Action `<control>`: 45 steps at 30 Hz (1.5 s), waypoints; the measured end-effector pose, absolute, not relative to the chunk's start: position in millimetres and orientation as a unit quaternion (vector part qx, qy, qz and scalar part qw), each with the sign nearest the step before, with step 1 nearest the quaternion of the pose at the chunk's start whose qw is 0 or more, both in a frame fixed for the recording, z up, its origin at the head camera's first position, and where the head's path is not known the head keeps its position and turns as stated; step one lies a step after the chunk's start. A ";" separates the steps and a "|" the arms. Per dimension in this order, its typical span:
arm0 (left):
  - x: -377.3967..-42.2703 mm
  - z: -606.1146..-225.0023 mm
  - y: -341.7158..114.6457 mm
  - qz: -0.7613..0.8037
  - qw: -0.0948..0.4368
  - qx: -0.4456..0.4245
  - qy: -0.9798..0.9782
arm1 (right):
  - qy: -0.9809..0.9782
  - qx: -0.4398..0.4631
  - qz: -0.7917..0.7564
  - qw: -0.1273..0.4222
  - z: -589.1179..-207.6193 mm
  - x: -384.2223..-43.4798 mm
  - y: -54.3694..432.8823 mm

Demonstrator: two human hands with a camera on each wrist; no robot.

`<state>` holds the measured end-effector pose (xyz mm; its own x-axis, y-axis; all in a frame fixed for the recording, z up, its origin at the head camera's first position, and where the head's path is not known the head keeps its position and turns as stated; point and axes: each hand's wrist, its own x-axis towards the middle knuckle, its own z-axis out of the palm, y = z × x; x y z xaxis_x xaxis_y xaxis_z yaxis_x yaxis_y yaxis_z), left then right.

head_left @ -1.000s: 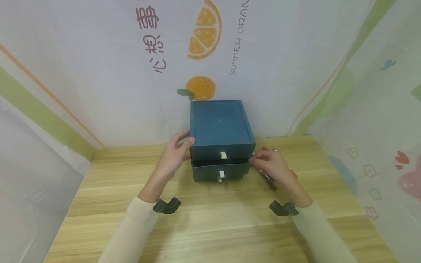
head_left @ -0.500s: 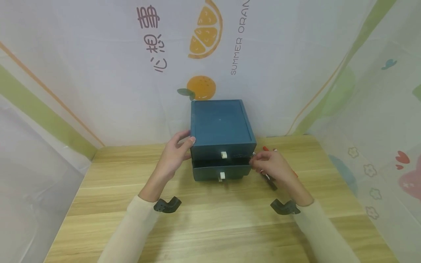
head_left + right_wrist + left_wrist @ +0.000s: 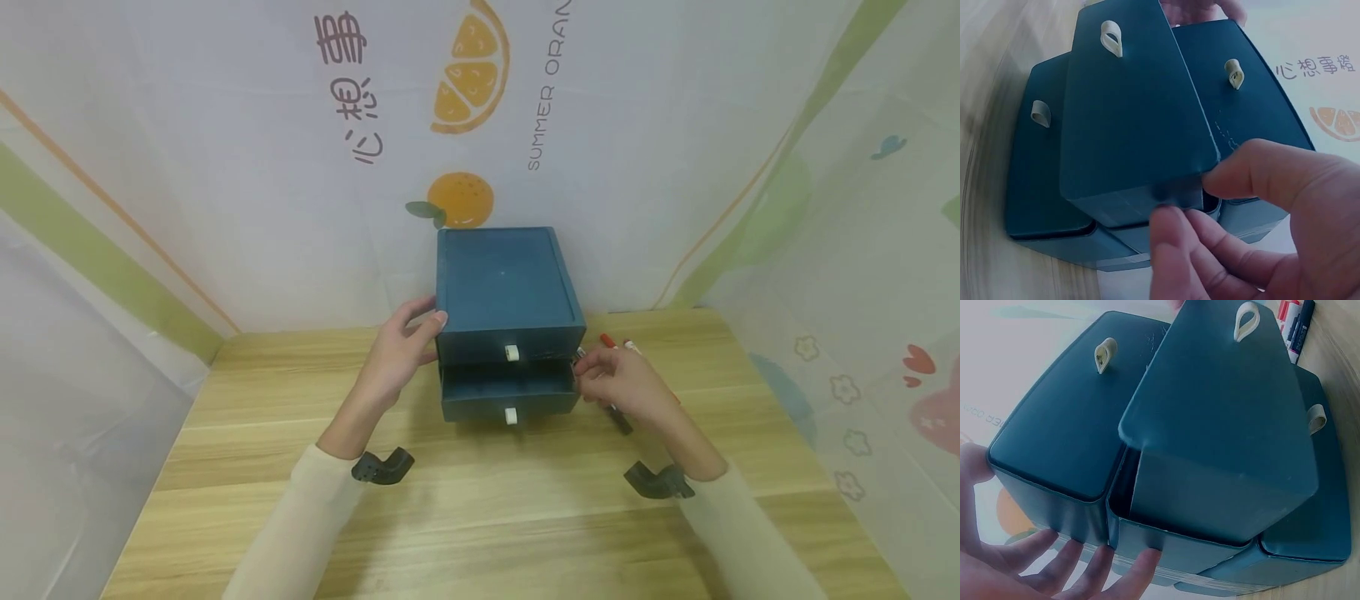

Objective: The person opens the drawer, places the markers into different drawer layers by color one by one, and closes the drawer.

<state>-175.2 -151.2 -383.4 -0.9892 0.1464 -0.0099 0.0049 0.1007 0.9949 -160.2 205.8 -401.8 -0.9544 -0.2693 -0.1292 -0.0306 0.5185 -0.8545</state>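
- Blue-green, boxy, plastic-looking three-drawer cabinet (image 3: 510, 279): stands on the pale wood-grain bench (image 3: 480, 508), in front of the white printed hanging sheet (image 3: 637, 167).
- The matching blue-green middle drawer (image 3: 472, 410) sticks out partway; the drawers above and below it sit closed. Nothing can be made out inside it.
- Right hand (image 3: 618, 382): pinches the middle drawer at its right side near the front, thumb at the corner, fingertips against the side wall. The cream loop-shaped pull tab (image 3: 512, 416) is not held.
- Left hand (image 3: 397, 350): fingers extended along the cabinet's left side, thumb at the upper front corner, apparently bracing it.
- Step in hand, as I judge it: sliding the middle drawer out.
- The next move seems to call for a level, straight pull while the left hand steadies the cabinet; the off-centre hold could skew the drawer.
- Writing: the sheet carries brown Chinese characters (image 3: 348, 87), "心想事" in the head view, and "SUMMER ORAN", cut off by the edge.
- The slim red-white and black marker pens (image 3: 1301, 328) beside the cabinet bear print too small to read. No brand shows on the cabinet.
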 end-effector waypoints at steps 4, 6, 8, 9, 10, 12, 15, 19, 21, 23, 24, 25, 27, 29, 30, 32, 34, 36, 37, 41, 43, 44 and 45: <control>-175.3 -383.1 -150.8 0.669 0.053 0.051 0.740 | 0.859 -0.094 -0.485 0.134 -402.6 -158.5 206.7; -175.4 -382.9 -150.7 0.669 0.053 0.051 0.740 | 0.855 -0.101 -0.489 0.138 -402.6 -157.0 207.0; -175.5 -382.8 -150.6 0.669 0.053 0.051 0.740 | 0.852 -0.100 -0.494 0.141 -402.4 -155.7 207.4; -175.7 -382.7 -150.6 0.668 0.054 0.051 0.740 | 0.850 -0.101 -0.496 0.144 -401.8 -154.8 207.3; -175.7 -382.7 -150.6 0.669 0.054 0.051 0.740 | 0.850 -0.102 -0.496 0.146 -401.2 -153.8 207.5; -175.8 -382.8 -150.6 0.668 0.054 0.050 0.740 | 0.849 -0.105 -0.496 0.150 -399.9 -151.8 207.5; -175.9 -382.9 -150.6 0.667 0.055 0.050 0.741 | 0.846 -0.113 -0.497 0.157 -398.0 -148.6 206.9; -175.8 -383.2 -150.7 0.666 0.054 0.050 0.742 | 0.848 -0.131 -0.490 0.154 -397.0 -144.0 207.2; -175.7 -383.2 -150.8 0.666 0.054 0.050 0.742 | 0.852 -0.134 -0.484 0.151 -396.8 -141.9 207.5; -175.7 -383.3 -150.9 0.666 0.054 0.051 0.743 | 0.855 -0.137 -0.476 0.150 -396.6 -140.1 208.0; -175.7 -383.3 -150.9 0.666 0.054 0.051 0.742 | 0.857 -0.137 -0.474 0.152 -396.8 -139.8 208.3; -175.7 -383.4 -151.0 0.666 0.054 0.051 0.742 | 0.858 -0.138 -0.471 0.152 -396.9 -139.3 208.7; -175.8 -383.5 -151.0 0.666 0.053 0.052 0.742 | 0.859 -0.143 -0.467 0.154 -396.8 -138.0 209.5; -175.8 -383.5 -151.0 0.666 0.053 0.053 0.742 | 0.856 -0.151 -0.468 0.156 -396.8 -137.1 210.3; -175.9 -383.5 -151.0 0.666 0.053 0.054 0.742 | 0.854 -0.155 -0.471 0.159 -396.7 -136.5 210.7; -175.8 -383.5 -151.0 0.665 0.052 0.056 0.743 | 0.849 -0.160 -0.476 0.164 -396.1 -135.0 211.0; -175.8 -383.5 -151.1 0.664 0.051 0.057 0.744 | 0.844 -0.166 -0.481 0.170 -395.8 -134.0 211.4; -175.8 -383.6 -151.1 0.664 0.051 0.058 0.744 | 0.842 -0.171 -0.481 0.175 -395.2 -132.6 211.6; -175.8 -383.6 -151.1 0.664 0.051 0.058 0.744 | 0.842 -0.173 -0.479 0.176 -394.8 -132.0 211.7; -175.8 -383.9 -151.1 0.663 0.050 0.057 0.744 | 0.840 -0.180 -0.477 0.183 -393.7 -129.1 212.3; -175.9 -384.0 -151.2 0.663 0.049 0.058 0.745 | 0.840 -0.182 -0.477 0.185 -393.8 -128.1 212.8; -176.0 -384.1 -151.2 0.663 0.049 0.058 0.745 | 0.839 -0.184 -0.477 0.186 -394.1 -127.8 213.0; -176.0 -384.2 -151.2 0.663 0.049 0.058 0.745 | 0.839 -0.186 -0.476 0.185 -394.5 -127.6 213.4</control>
<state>-176.0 -151.2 -384.2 -0.9885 0.1509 0.0029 0.0205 0.1152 0.9931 -127.6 213.4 -394.5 -0.8620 -0.4890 -0.1339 -0.1360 0.4775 -0.8681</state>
